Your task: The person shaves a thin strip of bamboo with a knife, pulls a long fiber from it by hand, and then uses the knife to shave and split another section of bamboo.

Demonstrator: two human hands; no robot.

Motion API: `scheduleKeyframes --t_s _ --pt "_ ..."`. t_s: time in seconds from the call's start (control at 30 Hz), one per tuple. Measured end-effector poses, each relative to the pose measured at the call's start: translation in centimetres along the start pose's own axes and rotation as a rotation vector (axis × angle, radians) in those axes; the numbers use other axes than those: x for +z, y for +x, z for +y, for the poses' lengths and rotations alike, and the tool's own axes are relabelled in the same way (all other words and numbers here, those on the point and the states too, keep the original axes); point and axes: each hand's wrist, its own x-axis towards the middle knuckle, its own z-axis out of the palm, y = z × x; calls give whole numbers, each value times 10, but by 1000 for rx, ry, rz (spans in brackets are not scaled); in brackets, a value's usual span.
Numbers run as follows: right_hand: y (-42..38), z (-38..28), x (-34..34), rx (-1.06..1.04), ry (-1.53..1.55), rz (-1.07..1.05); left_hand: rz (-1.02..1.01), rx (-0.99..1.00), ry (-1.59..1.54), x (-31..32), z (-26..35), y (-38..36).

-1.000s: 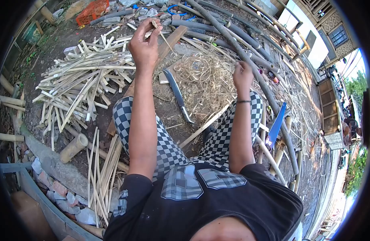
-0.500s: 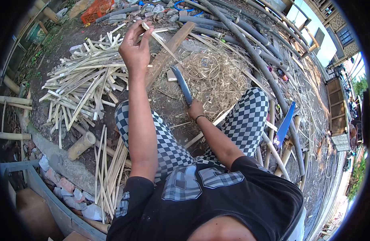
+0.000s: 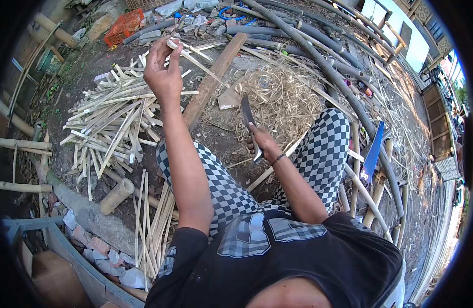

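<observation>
My left hand [image 3: 163, 69] is raised over the pile of split bamboo sticks [image 3: 111, 120], fingers pinched on the end of a pale bamboo strip [image 3: 199, 64]. The strip slants down to the right across a wooden plank [image 3: 216, 77]. In front of my right knee, my right hand [image 3: 262, 141] is closed round the handle of a machete [image 3: 247, 110]. Its dark curved blade points away from me, apart from the strip. Just left of the blade tip lies a pale flat block [image 3: 229, 98], beside a heap of curly bamboo shavings [image 3: 282, 97].
A blue handsaw [image 3: 372, 154] rests by bamboo poles on my right. Long dark poles [image 3: 339, 84] cross the ground beyond. Longer thin strips [image 3: 154, 231] and a bamboo stump [image 3: 117, 196] lie at my left. An orange crate [image 3: 123, 28] stands far left.
My right hand has turned the machete more upright and drawn it back from the strip, towards my body. My left hand still pinches the strip. The whole view has shifted slightly.
</observation>
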Motion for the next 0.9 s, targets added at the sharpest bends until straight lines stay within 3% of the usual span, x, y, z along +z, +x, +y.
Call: scheduleKeyframes --t_s 0.1,0.2,0.3,0.37,0.43,0.5,0.67,0.73,0.9 --pt "-24 -15 5 -137 3 53 -77 -16 -56 10 -8 -6" --pt "-36 -36 16 -512 -113 88 -118 -19 -60 23 -10 -15" --pt "-41 -66 24 -647 -193 80 -166 -18 -29 34 -16 -21" --pt "-37 -81 24 -593 -233 51 -187 -48 -60 41 -17 -25" --pt "-40 -93 33 -870 -425 160 -207 -31 -74 43 -16 -25" --pt "-52 -107 36 -764 -352 113 -210 -42 27 44 -17 -25" --pt "-65 -128 47 -1021 -701 237 -171 56 -49 51 -14 -24" --pt "-62 -132 52 -1025 -695 231 -188 175 130 49 -17 -19" --pt "-73 -152 65 -1059 -710 224 -187 127 109 50 -17 -23"
